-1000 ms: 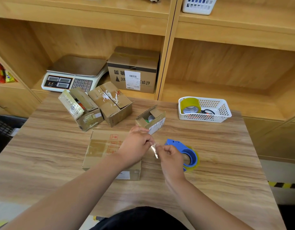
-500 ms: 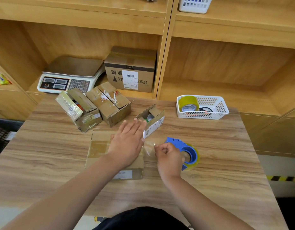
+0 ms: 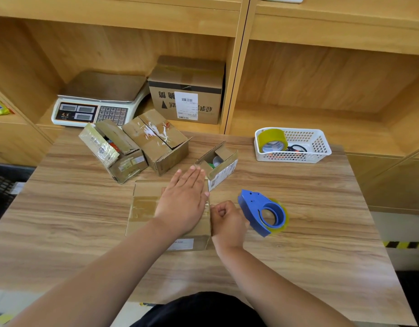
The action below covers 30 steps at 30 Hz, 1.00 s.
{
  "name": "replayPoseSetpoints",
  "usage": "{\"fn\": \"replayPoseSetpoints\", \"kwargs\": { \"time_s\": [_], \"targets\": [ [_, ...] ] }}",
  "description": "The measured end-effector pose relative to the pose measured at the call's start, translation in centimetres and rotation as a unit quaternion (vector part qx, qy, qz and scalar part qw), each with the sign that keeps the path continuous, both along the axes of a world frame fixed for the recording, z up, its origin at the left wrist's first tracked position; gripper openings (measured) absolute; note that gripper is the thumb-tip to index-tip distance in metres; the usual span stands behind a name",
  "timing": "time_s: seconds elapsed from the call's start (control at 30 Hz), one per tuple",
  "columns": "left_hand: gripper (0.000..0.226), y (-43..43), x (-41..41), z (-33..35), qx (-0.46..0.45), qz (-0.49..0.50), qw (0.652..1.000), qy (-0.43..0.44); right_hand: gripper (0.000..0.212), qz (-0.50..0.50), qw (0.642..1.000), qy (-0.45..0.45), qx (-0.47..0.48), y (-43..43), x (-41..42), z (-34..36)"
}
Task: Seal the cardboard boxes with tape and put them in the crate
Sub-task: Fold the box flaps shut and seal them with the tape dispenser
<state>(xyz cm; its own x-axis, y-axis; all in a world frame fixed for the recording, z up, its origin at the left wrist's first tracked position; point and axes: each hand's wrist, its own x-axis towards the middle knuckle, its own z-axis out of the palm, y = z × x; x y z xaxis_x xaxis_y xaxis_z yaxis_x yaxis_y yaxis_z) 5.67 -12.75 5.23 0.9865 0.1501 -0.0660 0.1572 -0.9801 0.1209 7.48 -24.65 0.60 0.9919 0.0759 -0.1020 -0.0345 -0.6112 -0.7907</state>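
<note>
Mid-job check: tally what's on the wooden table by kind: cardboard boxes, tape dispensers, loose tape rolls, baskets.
Brown cardboard boxes: 4
Blue plastic tape dispenser: 1
Loose yellow tape roll: 1
White plastic mesh basket: 1
Total: 7

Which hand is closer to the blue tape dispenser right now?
Right. The right hand, fingers curled, sits just beside the blue tape dispenser, between it and the cardboard box. The left hand lies flat on top of that box, farther from the dispenser.
</note>
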Motion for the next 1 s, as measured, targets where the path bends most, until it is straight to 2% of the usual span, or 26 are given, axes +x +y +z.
{"fn": "replayPoseSetpoints", "kwargs": {
  "time_s": [0.13,0.2,0.3,0.37,0.43,0.57,0.67,0.8,0.9,1.0],
  "targets": [
    [0.084,0.1,-0.1,0.0,0.002,0.001,1.000,-0.007,0.013,-0.022,0.996,0.070,0.050,-0.2,0.4,-0.5],
    [0.084,0.1,-0.2,0.1,-0.002,0.001,1.000,-0.007,0.021,-0.037,0.986,0.115,0.114,-0.8,0.5,-0.6],
    [0.082,0.1,-0.1,0.2,-0.003,0.001,1.000,-0.009,0.034,0.017,0.973,0.100,0.208,-1.7,-0.5,0.1],
    [0.070,0.0,-0.1,0.2,-0.002,0.003,1.000,-0.009,0.040,0.058,0.963,0.107,0.239,-1.8,-1.3,0.6],
    [0.059,0.0,-0.1,0.3,-0.003,0.006,1.000,0.001,0.045,0.111,0.955,0.131,0.243,-1.5,-1.9,0.9],
    [0.061,0.0,-0.4,0.7,0.011,0.004,1.000,-0.007,0.073,0.211,0.942,0.177,0.194,-1.0,-3.1,1.0],
    [0.056,0.0,-0.3,0.9,-0.013,0.002,1.000,-0.003,0.068,0.217,0.943,0.207,0.143,-1.2,-2.8,0.8],
    [0.057,0.7,-1.2,1.5,-0.029,0.028,0.999,-0.015,0.070,0.183,0.945,0.209,0.171,-1.6,-1.0,1.4],
    [0.065,1.2,-3.2,1.8,0.010,0.096,0.994,-0.057,0.058,0.224,0.950,0.156,0.154,-1.3,1.2,3.3],
    [0.091,1.2,-4.9,1.3,-0.005,0.140,0.990,-0.018,0.074,0.329,0.932,0.126,0.092,-0.4,2.9,4.5]
  ]
}}
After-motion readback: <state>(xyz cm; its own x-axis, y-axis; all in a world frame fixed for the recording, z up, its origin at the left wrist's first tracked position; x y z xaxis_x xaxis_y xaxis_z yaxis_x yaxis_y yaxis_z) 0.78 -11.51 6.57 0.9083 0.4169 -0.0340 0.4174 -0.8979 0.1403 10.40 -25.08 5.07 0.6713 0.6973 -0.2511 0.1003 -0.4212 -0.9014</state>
